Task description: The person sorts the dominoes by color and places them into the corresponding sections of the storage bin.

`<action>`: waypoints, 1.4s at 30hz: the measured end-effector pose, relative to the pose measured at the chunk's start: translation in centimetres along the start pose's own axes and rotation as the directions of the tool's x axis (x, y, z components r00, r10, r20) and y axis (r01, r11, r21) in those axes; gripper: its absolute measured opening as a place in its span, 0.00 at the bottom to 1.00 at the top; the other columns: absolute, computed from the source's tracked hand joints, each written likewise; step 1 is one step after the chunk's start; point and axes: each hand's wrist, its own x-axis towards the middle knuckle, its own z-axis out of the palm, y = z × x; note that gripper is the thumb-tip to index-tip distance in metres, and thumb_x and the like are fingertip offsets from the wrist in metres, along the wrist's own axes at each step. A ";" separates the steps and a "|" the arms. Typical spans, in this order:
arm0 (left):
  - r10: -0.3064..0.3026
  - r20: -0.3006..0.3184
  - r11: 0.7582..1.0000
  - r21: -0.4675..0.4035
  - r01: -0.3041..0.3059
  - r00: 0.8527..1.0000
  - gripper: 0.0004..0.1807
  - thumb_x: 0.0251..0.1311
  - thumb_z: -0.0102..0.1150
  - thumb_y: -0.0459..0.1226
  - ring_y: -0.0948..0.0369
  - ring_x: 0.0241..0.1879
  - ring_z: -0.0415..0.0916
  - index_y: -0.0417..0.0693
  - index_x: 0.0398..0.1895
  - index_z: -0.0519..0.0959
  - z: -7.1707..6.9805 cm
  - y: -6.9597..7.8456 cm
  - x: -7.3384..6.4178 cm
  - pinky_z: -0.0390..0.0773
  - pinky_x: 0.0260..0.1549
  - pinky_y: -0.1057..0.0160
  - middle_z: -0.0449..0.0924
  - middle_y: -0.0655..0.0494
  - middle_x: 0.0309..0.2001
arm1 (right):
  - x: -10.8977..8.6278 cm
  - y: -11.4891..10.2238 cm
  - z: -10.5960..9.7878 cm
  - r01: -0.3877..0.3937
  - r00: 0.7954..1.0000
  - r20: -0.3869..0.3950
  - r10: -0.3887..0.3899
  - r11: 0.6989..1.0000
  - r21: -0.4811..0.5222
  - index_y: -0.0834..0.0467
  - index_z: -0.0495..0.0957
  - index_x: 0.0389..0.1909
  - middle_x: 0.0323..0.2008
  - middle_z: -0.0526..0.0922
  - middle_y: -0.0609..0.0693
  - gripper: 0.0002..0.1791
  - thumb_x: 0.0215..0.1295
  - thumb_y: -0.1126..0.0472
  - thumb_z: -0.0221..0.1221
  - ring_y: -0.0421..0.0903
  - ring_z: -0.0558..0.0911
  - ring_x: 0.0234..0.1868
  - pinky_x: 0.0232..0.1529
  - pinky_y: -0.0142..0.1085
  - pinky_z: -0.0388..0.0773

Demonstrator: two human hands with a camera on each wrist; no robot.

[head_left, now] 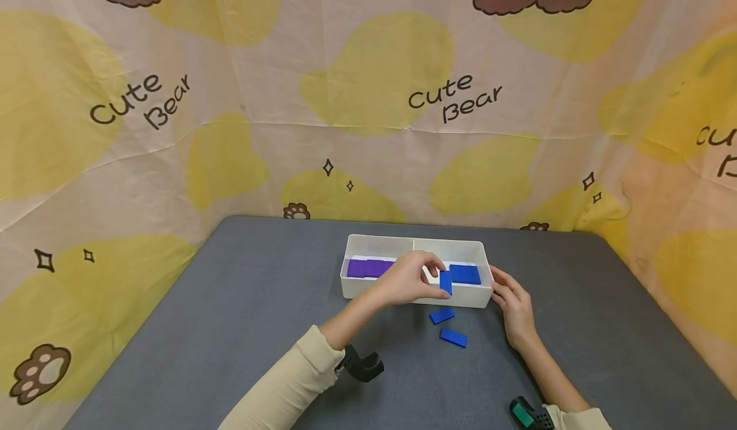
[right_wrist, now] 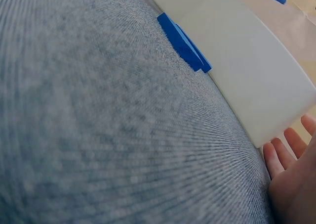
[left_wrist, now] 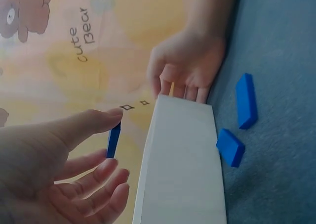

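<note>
My left hand [head_left: 410,278] pinches a blue rectangular tile [head_left: 446,282] between thumb and fingers, above the right compartment of a white divided box [head_left: 391,290]. The left wrist view shows that same tile [left_wrist: 113,140] edge-on between thumb and fingertips. Inside the right compartment lie blue tiles [head_left: 465,274]; purple tiles [head_left: 366,268] lie in the left one, partly hidden by my left hand. My right hand [head_left: 516,308] rests its extended fingers against the box's right end. Two loose blue tiles, one nearer the box [head_left: 442,315] and one farther out [head_left: 453,338], lie on the table in front.
A grey table [head_left: 276,276] bears the box near its far edge. Behind it hangs a patterned cloth [head_left: 368,97] with yellow patches and lettering. Each wrist wears a dark band, the left one [head_left: 364,366] and the right one [head_left: 530,413].
</note>
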 end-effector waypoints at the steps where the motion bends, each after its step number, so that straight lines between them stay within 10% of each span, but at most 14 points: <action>1: -0.002 -0.001 1.000 0.004 0.002 1.000 0.24 0.56 0.80 0.39 0.68 0.30 0.76 0.37 0.53 0.85 -0.1 0.0 0.3 0.77 0.33 0.74 0.83 0.47 0.42 | 0.0 0.0 0.0 -0.001 1.000 0.001 0.001 1.000 -0.003 0.78 0.65 0.72 0.54 0.81 0.30 0.25 0.82 0.67 0.44 0.30 0.79 0.56 0.53 0.20 0.77; 17: -0.101 -0.082 0.993 0.049 0.105 0.992 0.24 0.57 0.80 0.38 0.57 0.39 0.82 0.36 0.54 0.84 0.1 -1.2 3.9 0.77 0.33 0.70 0.87 0.43 0.44 | 0.0 0.0 0.1 -0.016 1.000 0.001 0.016 1.000 -0.020 0.77 0.65 0.72 0.55 0.80 0.32 0.25 0.82 0.66 0.44 0.32 0.78 0.57 0.54 0.20 0.77; 34: -0.313 -0.135 0.944 -0.149 0.293 0.940 0.25 0.53 0.80 0.28 0.59 0.27 0.85 0.30 0.54 0.81 2.6 -2.1 6.2 0.76 0.25 0.72 0.80 0.50 0.33 | -0.1 0.0 0.4 -0.015 1.000 -0.012 0.015 1.000 -0.024 0.78 0.65 0.72 0.55 0.79 0.37 0.25 0.82 0.66 0.45 0.32 0.79 0.56 0.53 0.21 0.78; 42: -0.357 -0.127 0.934 -0.064 0.352 0.925 0.26 0.51 0.80 0.26 0.58 0.27 0.87 0.29 0.54 0.81 3.3 -2.0 7.2 0.75 0.23 0.73 0.89 0.43 0.32 | 0.0 0.0 0.4 -0.022 1.000 -0.010 0.022 1.000 -0.015 0.77 0.65 0.72 0.55 0.80 0.34 0.25 0.82 0.66 0.45 0.32 0.79 0.56 0.53 0.21 0.77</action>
